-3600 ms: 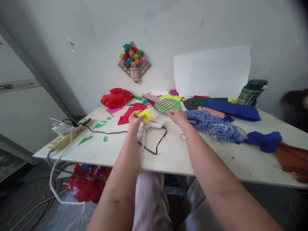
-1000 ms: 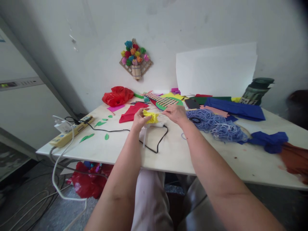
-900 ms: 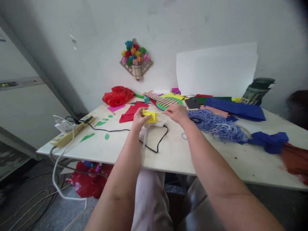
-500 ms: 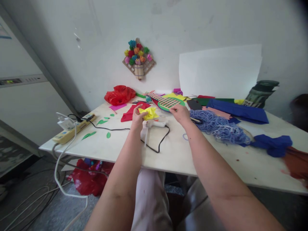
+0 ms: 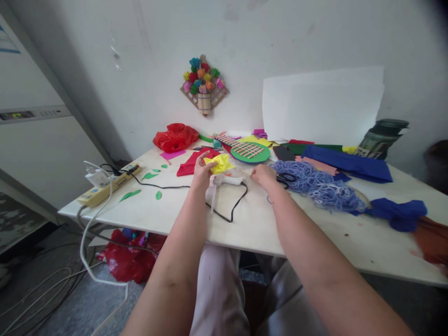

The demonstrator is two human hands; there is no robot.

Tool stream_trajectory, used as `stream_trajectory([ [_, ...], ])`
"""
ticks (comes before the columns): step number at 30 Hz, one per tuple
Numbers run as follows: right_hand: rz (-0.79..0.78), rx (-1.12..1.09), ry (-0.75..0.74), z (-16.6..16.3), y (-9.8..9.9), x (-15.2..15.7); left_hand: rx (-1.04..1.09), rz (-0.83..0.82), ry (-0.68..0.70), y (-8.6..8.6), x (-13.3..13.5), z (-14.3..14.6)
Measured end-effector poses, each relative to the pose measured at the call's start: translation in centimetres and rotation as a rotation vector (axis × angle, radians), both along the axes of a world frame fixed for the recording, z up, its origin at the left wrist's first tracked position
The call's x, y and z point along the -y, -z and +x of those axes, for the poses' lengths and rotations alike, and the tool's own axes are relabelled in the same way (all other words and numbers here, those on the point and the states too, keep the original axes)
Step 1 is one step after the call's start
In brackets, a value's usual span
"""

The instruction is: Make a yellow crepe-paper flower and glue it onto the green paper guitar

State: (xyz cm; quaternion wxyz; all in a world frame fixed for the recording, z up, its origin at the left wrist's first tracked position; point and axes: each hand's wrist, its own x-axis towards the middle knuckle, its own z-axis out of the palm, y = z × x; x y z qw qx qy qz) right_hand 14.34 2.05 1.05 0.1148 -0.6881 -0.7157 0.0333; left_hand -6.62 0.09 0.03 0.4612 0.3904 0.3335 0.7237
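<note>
In my left hand [image 5: 203, 171] is a crumpled yellow paper flower [image 5: 220, 163], pinched between thumb and fingers. My right hand [image 5: 263, 176] is closed, its fingertips pinched together low over the table; a thin pale sliver seems to stick out to their left, too faint to name. Between and below the hands lies a white hot glue gun [image 5: 227, 180] with a black cord. Black-handled scissors [image 5: 287, 178] rest just right of my right hand, beside a heap of blue-violet string [image 5: 315, 186]. Behind it is a green round piece with a lattice of sticks [image 5: 250, 151].
Red paper [image 5: 189, 164] and green paper leaves [image 5: 149, 176] lie to the left. A yellow power strip [image 5: 101, 190] sits at the left edge, cables hanging down. A red plastic bag [image 5: 175, 136], a phone [image 5: 283, 153], blue paper [image 5: 346, 163] and a dark bottle [image 5: 380, 140] are farther back.
My right hand has dropped from the edge of the green lattice piece towards the table, nearer me. My left hand still holds the yellow flower in nearly the same place.
</note>
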Motion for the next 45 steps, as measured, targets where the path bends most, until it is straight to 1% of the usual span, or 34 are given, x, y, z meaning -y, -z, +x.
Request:
stream_trajectory([
  [3,-0.033,0.005,-0.008,0.0,0.1,-0.1,0.001,-0.008,0.015,-0.1,0.2,0.1],
  [6,-0.033,0.004,-0.014,0.0,0.2,-0.2,-0.003,-0.007,0.033,-0.1,0.3,0.2],
  [8,0.000,-0.006,-0.021,-0.1,0.2,-0.1,-0.006,0.000,0.044,-0.2,0.4,0.3],
  [12,0.132,-0.095,-0.025,-0.4,0.0,0.0,-0.004,-0.003,0.063,-0.2,0.4,0.4],
  [14,0.178,-0.220,-0.045,-0.7,0.0,0.1,-0.003,-0.004,0.071,-0.2,0.4,0.4],
  [16,0.172,-0.432,-0.121,-1.2,-0.2,0.1,-0.004,-0.006,0.078,-0.2,0.5,0.4],
  [18,0.101,-0.714,-0.215,-1.7,-0.4,0.3,-0.003,-0.008,0.079,-0.2,0.5,0.5],
  [20,-0.003,-0.977,-0.282,-2.3,-0.6,0.8,0.004,-0.010,0.074,-0.3,0.6,0.6],
  [22,-0.072,-1.118,-0.325,-2.8,-0.9,1.4,0.010,-0.008,0.066,-0.3,0.7,0.7],
  [25,-0.130,-1.232,-0.385,-3.6,-1.0,2.1,-0.003,0.000,0.061,-0.3,0.7,0.9],
  [27,-0.146,-1.275,-0.412,-4.2,-0.8,2.2,-0.024,0.005,0.076,-0.2,0.7,1.0],
  [29,-0.121,-1.290,-0.408,-4.9,-0.4,2.2,-0.043,0.014,0.099,-0.1,0.6,1.2],
  [34,0.016,-1.273,-0.309,-6.0,0.3,1.8,-0.048,0.057,0.133,0.4,0.3,1.6],
  [37,0.054,-1.249,-0.276,-6.2,0.1,1.8,-0.055,0.054,0.147,0.5,0.3,1.8],
  [42,0.060,-1.296,-0.336,-5.9,-0.8,2.3,-0.035,0.045,0.234,0.0,0.9,1.7],
  [45,0.022,-1.290,-0.358,-5.3,-1.1,2.4,-0.035,0.014,0.238,-0.4,1.0,1.3],
])
